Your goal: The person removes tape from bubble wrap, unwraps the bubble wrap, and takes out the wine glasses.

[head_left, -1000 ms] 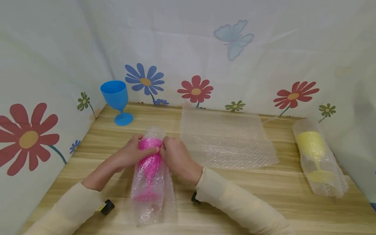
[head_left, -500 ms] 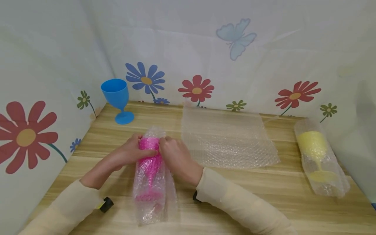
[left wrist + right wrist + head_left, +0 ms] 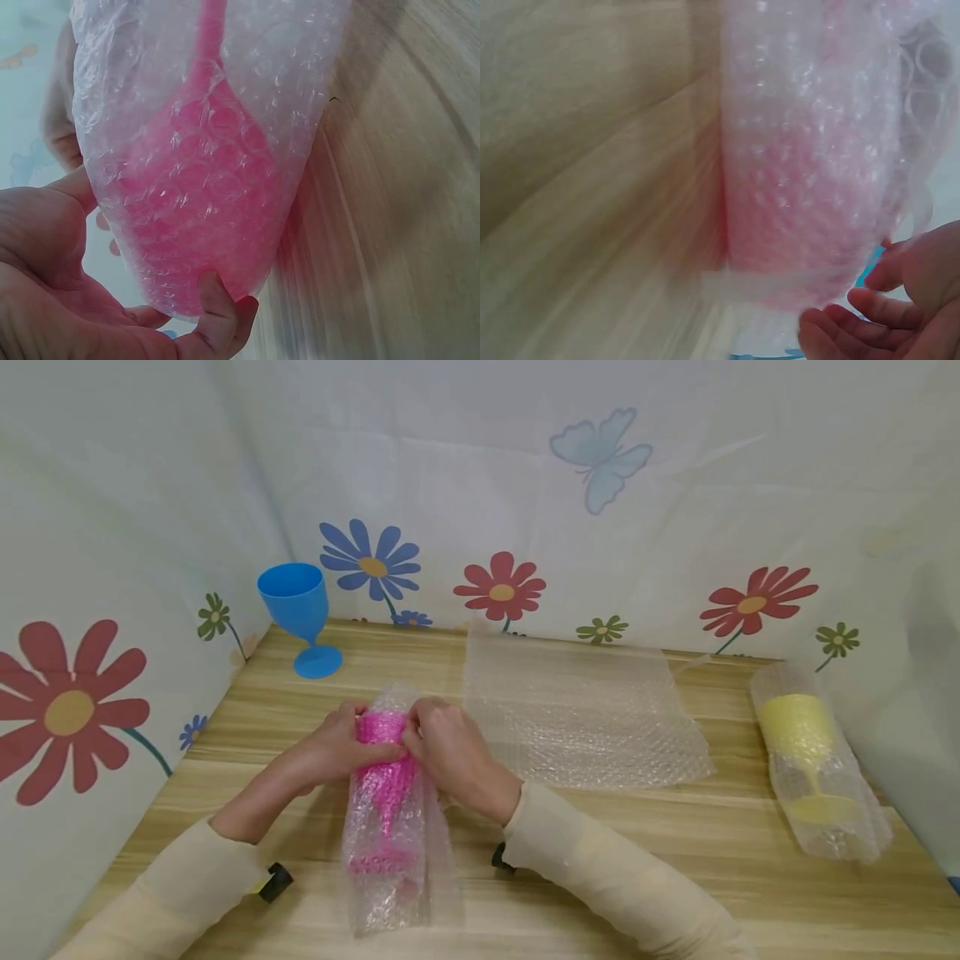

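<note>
A pink goblet [image 3: 386,785] lies rolled in clear bubble wrap [image 3: 386,906] on the wood-grain table, its bowl toward the back and its foot toward me. My left hand [image 3: 333,747] grips the bowl end from the left, thumb across the top. In the left wrist view, fingers [image 3: 217,315] curl round the rim end of the bubble wrap. My right hand [image 3: 450,747] is at the right side of the bowl, its curled fingertips pinching at the wrap's edge beside my left thumb. A pale translucent strip [image 3: 772,285] crosses the wrap near the rim in the right wrist view.
A blue goblet [image 3: 296,610] stands at the back left. A flat bubble wrap sheet [image 3: 585,718] lies at the back middle. At the right lies a yellow goblet [image 3: 798,727] rolled in bubble wrap. Flower-printed cloth walls [image 3: 465,468] enclose the table [image 3: 615,860].
My right hand has lifted slightly and its fingers have shifted along the wrap's edge. My left hand keeps its grip. The wrapped pink goblet has shifted very slightly to the right.
</note>
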`<control>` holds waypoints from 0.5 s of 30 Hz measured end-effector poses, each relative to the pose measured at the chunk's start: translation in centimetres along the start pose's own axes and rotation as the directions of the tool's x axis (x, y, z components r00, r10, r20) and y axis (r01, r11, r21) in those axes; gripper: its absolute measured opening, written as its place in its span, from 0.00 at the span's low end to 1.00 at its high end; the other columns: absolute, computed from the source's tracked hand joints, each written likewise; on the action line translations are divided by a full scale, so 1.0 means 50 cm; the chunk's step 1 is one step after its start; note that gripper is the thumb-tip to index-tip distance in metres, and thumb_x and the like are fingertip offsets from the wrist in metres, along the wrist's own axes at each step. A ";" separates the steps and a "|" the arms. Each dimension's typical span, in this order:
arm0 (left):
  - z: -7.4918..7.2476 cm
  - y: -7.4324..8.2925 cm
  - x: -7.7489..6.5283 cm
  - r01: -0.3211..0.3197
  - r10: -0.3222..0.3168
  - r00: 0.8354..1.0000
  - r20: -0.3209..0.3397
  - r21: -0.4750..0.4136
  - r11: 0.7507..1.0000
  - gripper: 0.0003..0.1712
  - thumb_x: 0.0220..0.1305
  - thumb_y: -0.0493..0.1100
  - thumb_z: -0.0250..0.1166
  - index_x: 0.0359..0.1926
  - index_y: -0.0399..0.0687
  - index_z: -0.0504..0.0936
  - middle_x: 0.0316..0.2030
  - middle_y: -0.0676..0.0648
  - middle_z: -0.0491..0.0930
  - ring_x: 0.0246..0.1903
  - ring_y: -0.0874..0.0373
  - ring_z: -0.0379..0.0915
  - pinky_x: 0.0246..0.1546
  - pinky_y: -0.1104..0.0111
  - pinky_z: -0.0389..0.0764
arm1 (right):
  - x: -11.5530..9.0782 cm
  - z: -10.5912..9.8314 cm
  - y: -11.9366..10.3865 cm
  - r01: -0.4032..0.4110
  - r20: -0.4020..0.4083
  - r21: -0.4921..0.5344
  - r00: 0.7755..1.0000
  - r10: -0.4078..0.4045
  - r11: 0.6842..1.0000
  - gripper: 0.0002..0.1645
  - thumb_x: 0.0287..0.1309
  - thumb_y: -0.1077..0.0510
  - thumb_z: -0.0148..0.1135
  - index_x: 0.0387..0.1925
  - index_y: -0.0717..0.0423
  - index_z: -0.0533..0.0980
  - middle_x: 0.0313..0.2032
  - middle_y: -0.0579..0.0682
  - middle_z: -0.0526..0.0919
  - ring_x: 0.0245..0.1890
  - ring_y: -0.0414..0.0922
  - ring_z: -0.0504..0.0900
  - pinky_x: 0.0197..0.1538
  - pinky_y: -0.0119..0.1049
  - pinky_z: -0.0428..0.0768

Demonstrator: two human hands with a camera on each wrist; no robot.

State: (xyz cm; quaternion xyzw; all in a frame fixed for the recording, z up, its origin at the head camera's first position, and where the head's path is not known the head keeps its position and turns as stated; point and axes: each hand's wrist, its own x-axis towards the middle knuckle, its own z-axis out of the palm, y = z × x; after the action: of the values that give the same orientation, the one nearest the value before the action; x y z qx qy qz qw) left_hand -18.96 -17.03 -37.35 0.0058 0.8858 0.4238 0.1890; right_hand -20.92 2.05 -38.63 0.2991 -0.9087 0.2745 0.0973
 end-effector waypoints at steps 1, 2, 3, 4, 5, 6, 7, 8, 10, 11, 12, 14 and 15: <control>0.000 0.000 0.000 -0.004 0.004 1.000 -0.003 0.001 1.000 0.62 0.62 0.61 0.72 0.75 0.27 0.46 0.65 0.26 0.59 0.58 0.35 0.70 0.53 0.49 0.83 | 0.001 -0.001 -0.002 0.010 -0.004 -0.021 1.000 -0.011 1.000 0.05 0.67 0.60 0.64 0.35 0.58 0.82 0.30 0.47 0.80 0.26 0.37 0.77 0.29 0.25 0.78; 0.001 0.000 0.000 -0.008 0.008 1.000 -0.006 -0.001 1.000 0.62 0.62 0.61 0.73 0.75 0.27 0.47 0.65 0.27 0.59 0.57 0.35 0.71 0.52 0.49 0.83 | 0.003 -0.003 -0.004 0.021 -0.007 -0.044 1.000 -0.021 0.999 0.07 0.69 0.58 0.64 0.37 0.58 0.83 0.32 0.47 0.80 0.28 0.38 0.77 0.31 0.26 0.79; 0.002 0.000 0.000 -0.014 0.014 1.000 -0.010 -0.003 1.000 0.62 0.62 0.61 0.73 0.75 0.27 0.47 0.65 0.27 0.59 0.57 0.35 0.71 0.52 0.50 0.84 | 0.006 -0.004 -0.006 0.029 -0.008 -0.064 1.000 -0.029 0.998 0.10 0.70 0.55 0.65 0.39 0.58 0.84 0.34 0.47 0.80 0.30 0.38 0.78 0.32 0.26 0.79; 0.002 0.001 0.000 -0.017 0.017 1.000 -0.015 0.000 1.000 0.62 0.61 0.62 0.73 0.75 0.27 0.48 0.65 0.27 0.60 0.57 0.35 0.71 0.52 0.50 0.84 | 0.009 -0.006 -0.009 0.035 -0.006 -0.086 0.999 -0.035 0.996 0.12 0.71 0.53 0.65 0.40 0.58 0.85 0.34 0.47 0.80 0.30 0.39 0.78 0.33 0.27 0.80; 0.003 0.002 0.000 -0.020 0.020 1.000 -0.021 0.004 1.000 0.62 0.61 0.62 0.73 0.75 0.27 0.48 0.65 0.27 0.60 0.57 0.36 0.71 0.52 0.50 0.84 | 0.012 -0.008 -0.012 0.041 0.000 -0.095 0.999 -0.041 0.995 0.13 0.71 0.52 0.65 0.41 0.58 0.86 0.34 0.47 0.81 0.31 0.39 0.78 0.34 0.27 0.80; 0.004 0.003 -0.001 -0.019 0.019 1.000 -0.025 0.003 1.000 0.62 0.61 0.63 0.73 0.75 0.27 0.48 0.65 0.27 0.59 0.57 0.36 0.71 0.52 0.50 0.84 | 0.016 -0.009 -0.015 0.048 0.011 -0.099 0.999 -0.047 0.994 0.13 0.71 0.51 0.66 0.41 0.58 0.86 0.34 0.47 0.81 0.31 0.39 0.78 0.35 0.27 0.80; 0.004 0.003 -0.001 -0.019 0.019 0.999 -0.029 0.007 1.000 0.63 0.61 0.63 0.73 0.75 0.27 0.49 0.65 0.27 0.59 0.57 0.35 0.70 0.53 0.50 0.83 | 0.020 -0.011 -0.018 0.060 0.019 -0.107 0.998 -0.058 0.992 0.13 0.70 0.52 0.66 0.41 0.58 0.87 0.34 0.47 0.81 0.32 0.38 0.78 0.35 0.26 0.80; 0.005 0.004 -0.002 -0.017 0.017 0.999 -0.032 0.010 1.000 0.63 0.60 0.64 0.73 0.75 0.28 0.49 0.66 0.27 0.59 0.58 0.35 0.70 0.53 0.50 0.83 | 0.023 -0.012 -0.020 0.073 0.029 -0.114 0.997 -0.070 0.991 0.12 0.70 0.53 0.66 0.41 0.58 0.88 0.33 0.47 0.81 0.31 0.38 0.78 0.35 0.25 0.79; 0.005 0.005 -0.003 -0.012 0.013 0.999 -0.037 0.022 1.000 0.63 0.60 0.65 0.73 0.75 0.28 0.49 0.66 0.27 0.58 0.59 0.35 0.68 0.55 0.48 0.82 | 0.030 -0.014 -0.026 0.105 0.051 -0.140 0.994 -0.099 0.985 0.11 0.71 0.55 0.66 0.39 0.58 0.89 0.31 0.47 0.82 0.30 0.38 0.78 0.34 0.25 0.78; 0.006 0.005 -0.003 -0.013 0.014 0.999 -0.039 0.023 1.000 0.63 0.60 0.64 0.73 0.75 0.28 0.49 0.66 0.27 0.58 0.59 0.35 0.68 0.55 0.48 0.81 | 0.032 -0.014 -0.028 0.121 0.061 -0.156 0.992 -0.112 0.980 0.11 0.71 0.57 0.65 0.38 0.58 0.89 0.30 0.47 0.82 0.29 0.38 0.77 0.34 0.24 0.78; 0.006 0.005 -0.004 -0.010 0.011 0.999 -0.040 0.022 1.000 0.63 0.60 0.65 0.73 0.75 0.29 0.49 0.66 0.27 0.58 0.59 0.35 0.68 0.55 0.48 0.81 | 0.034 -0.015 -0.030 0.136 0.068 -0.173 0.990 -0.126 0.975 0.11 0.71 0.58 0.65 0.36 0.59 0.89 0.29 0.47 0.81 0.28 0.38 0.77 0.33 0.25 0.78; 0.006 0.004 -0.004 -0.005 0.006 0.999 -0.041 0.021 1.000 0.63 0.59 0.65 0.73 0.75 0.29 0.49 0.65 0.28 0.59 0.59 0.35 0.68 0.55 0.48 0.81 | 0.037 -0.016 -0.031 0.161 0.080 -0.215 0.986 -0.147 0.963 0.12 0.71 0.59 0.63 0.34 0.59 0.88 0.28 0.47 0.81 0.26 0.39 0.77 0.31 0.26 0.78; 0.007 0.004 -0.004 -0.003 0.004 0.999 -0.042 0.020 1.000 0.63 0.59 0.65 0.73 0.75 0.30 0.49 0.65 0.28 0.59 0.58 0.36 0.68 0.54 0.49 0.82 | 0.038 -0.016 -0.031 0.175 0.083 -0.238 0.984 -0.159 0.955 0.12 0.71 0.60 0.63 0.32 0.59 0.87 0.28 0.48 0.81 0.26 0.39 0.78 0.31 0.27 0.79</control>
State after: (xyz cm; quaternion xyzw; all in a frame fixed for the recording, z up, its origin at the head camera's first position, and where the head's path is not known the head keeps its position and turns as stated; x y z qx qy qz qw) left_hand -18.68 -16.69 -37.32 0.0004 0.8937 0.4154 0.1695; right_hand -21.49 0.52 -36.61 0.3690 -0.9096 0.1419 0.1278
